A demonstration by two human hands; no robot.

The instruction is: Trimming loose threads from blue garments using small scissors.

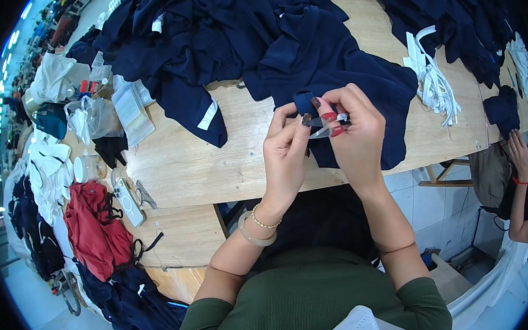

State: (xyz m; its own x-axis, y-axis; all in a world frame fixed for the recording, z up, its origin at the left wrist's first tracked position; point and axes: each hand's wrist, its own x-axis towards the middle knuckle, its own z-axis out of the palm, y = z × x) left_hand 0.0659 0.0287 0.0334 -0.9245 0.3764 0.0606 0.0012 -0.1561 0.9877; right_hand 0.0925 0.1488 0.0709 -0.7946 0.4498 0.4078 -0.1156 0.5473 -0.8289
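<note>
My left hand [285,154] pinches an edge of a navy blue garment [331,66] that lies on the wooden table [190,171] and hangs over its near edge. My right hand [354,133] holds small metal thread snips [329,124] against that pinched edge, fingers closed around them. The two hands touch each other above the table's edge. Two bracelets sit on my left wrist.
Piles of navy garments [203,27] cover the far table. White strips [434,80] lie to the right. A phone [127,200], a red garment [95,231], plastic bags [96,116] and white cloth [47,169] lie left. Another person's hand and arm [522,169] are at right.
</note>
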